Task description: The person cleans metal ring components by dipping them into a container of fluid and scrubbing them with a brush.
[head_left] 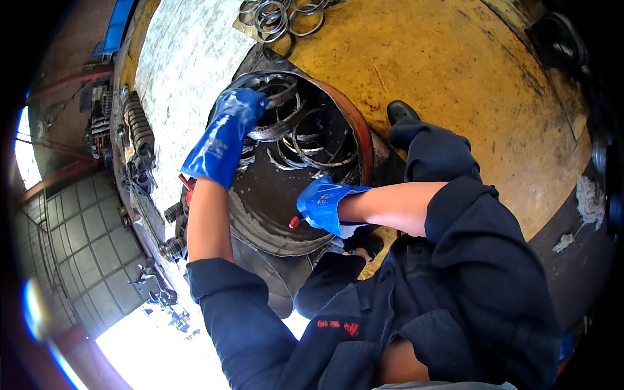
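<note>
The metal rings [296, 133] lie in a loose tangle at the bottom of a round drum [361, 130] with a rusty red rim, which sits on a stained yellow floor [455, 71]. The left hand [227, 133], in a long blue glove, reaches down into the drum and touches the upper rings; its fingers curl toward them, but I cannot tell whether they have closed on one. The right hand [322, 205], also gloved in blue, rests at the near edge of the drum with its fingers closed around a small red-tipped tool [296, 221].

From here a thin ring could slip off the wet-looking glove, or snag on the others and drag several up at once. The ring edges look sharp enough to cut a glove, and leaning this far over the rim could tip the person's balance.

More rings [279, 16] lie in a pile on the floor beyond the drum. A row of coiled springs [140, 133] sits to the left.

The left fingertips are hidden among the rings, most of the tool is covered by the right glove, and the drum's oily bottom is too dark to read.
</note>
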Motion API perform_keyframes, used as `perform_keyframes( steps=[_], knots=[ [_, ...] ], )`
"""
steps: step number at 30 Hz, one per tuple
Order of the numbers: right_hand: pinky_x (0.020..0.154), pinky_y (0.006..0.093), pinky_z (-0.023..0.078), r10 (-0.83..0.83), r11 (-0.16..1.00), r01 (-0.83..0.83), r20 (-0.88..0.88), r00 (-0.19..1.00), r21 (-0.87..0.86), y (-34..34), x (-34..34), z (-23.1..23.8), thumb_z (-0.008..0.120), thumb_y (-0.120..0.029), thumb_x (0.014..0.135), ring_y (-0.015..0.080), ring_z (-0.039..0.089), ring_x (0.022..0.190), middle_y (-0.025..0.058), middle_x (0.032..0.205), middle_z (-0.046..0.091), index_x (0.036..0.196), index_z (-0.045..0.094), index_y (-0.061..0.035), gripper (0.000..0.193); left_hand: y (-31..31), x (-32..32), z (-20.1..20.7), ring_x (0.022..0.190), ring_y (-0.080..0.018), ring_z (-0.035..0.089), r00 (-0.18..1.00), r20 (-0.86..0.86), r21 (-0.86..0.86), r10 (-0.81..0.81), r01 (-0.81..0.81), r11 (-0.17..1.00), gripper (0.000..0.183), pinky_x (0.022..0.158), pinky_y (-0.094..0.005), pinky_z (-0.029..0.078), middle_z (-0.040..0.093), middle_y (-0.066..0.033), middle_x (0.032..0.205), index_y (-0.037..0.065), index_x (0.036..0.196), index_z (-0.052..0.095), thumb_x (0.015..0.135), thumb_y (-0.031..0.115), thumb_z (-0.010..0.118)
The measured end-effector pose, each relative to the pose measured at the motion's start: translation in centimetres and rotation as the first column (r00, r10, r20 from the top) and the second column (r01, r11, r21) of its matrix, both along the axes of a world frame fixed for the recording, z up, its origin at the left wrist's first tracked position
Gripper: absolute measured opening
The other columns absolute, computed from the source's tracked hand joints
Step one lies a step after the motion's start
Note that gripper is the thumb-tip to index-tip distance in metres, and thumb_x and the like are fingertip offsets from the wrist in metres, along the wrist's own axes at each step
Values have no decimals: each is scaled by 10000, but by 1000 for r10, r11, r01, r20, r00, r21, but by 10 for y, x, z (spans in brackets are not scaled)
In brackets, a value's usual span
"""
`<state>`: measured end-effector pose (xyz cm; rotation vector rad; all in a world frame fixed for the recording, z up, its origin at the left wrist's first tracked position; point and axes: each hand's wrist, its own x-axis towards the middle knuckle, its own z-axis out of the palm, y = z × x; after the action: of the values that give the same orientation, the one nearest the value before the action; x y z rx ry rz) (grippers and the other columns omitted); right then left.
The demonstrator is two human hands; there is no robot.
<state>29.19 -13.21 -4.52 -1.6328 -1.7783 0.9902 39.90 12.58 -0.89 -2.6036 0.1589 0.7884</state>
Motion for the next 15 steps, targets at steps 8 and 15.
perform_keyframes(
  steps=[8,15],
  knots=[
    [530,423,473,-41,998,39,61,997,44,12,-18,-28,705,-118,724,303,684,645,106,642,667,721,734,-109,31,-19,0,45,669,-325,658,951,11,-143,308,-304,942,181,652,-437,516,703,-136,758,117,897,740,946,215,596],
    [591,476,509,-170,984,166,-69,983,-70,24,-15,-30,660,-178,714,360,686,678,168,731,697,793,756,-82,157,29,-62,105,757,-227,714,803,194,-568,564,-377,732,336,723,-378,537,745,-131,846,54,1022,720,1052,343,552]
  ],
)
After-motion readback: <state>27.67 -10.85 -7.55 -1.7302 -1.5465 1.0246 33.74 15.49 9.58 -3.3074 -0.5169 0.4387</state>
